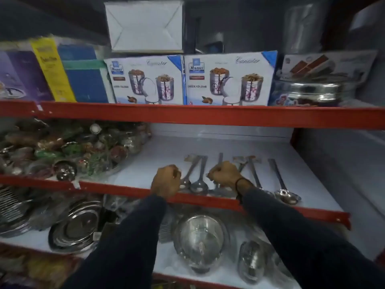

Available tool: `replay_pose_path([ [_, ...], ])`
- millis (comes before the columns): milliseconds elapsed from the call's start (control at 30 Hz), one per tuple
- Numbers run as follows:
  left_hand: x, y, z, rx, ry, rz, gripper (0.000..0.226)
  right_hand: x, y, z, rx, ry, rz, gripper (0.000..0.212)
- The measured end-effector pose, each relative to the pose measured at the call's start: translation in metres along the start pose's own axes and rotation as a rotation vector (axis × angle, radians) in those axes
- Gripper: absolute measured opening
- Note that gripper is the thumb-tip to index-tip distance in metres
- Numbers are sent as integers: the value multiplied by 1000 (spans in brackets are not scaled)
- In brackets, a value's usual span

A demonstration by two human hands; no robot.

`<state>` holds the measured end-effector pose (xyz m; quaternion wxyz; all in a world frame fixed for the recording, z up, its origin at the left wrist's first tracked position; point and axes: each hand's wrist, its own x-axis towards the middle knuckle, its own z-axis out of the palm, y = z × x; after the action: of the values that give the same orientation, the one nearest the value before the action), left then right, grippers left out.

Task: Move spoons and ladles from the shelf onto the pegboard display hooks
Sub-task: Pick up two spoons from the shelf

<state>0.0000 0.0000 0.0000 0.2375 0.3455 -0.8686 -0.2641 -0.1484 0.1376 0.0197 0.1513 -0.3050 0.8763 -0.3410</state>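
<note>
Several steel spoons and ladles lie in a row on the white middle shelf (170, 147), bowls toward me. A pair of ladles (199, 185) rests between my hands, and a single ladle (286, 195) lies at the far right. My left hand (166, 180) is curled at the shelf's front edge, just left of the pair; whether it grips a handle is hidden. My right hand (226, 174) is closed around the handle of a ladle (219, 158) whose stem sticks out beyond my fingers. No pegboard is in view.
Red shelf rails (208, 114) frame each level. A heap of wrapped small items (62, 151) fills the left of the middle shelf. Canister boxes (227, 80) stand above. Steel plates (77, 226) and bowls (201, 236) sit on the shelf below.
</note>
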Motion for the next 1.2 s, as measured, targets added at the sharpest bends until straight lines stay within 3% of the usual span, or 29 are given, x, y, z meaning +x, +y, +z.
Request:
replay_pose_path([
  [133,71,-25,28,-22,-172,-116,29,67,-9,25,-40,74,99,21],
  [267,113,-32,63,74,-359,-96,41,105,-5,55,-143,23,189,51],
  [433,145,-29,90,53,-408,-160,39,135,7,73,-60,20,306,47],
  [533,155,-28,88,-52,-468,-286,47,146,6,70,48,-63,362,22],
  [633,160,-30,77,-127,-500,-345,49,153,2,61,124,-126,363,30],
  [767,164,-37,52,-188,-429,-400,39,162,-9,54,365,-170,369,24],
  [900,139,-55,8,-307,-251,-492,28,156,-37,62,391,-273,258,19],
  [1000,91,-68,-34,-342,-85,-539,13,135,-68,79,384,-388,148,18],
  [1200,-52,-98,-117,-398,306,-660,16,39,-146,139,371,-691,-133,7],
])
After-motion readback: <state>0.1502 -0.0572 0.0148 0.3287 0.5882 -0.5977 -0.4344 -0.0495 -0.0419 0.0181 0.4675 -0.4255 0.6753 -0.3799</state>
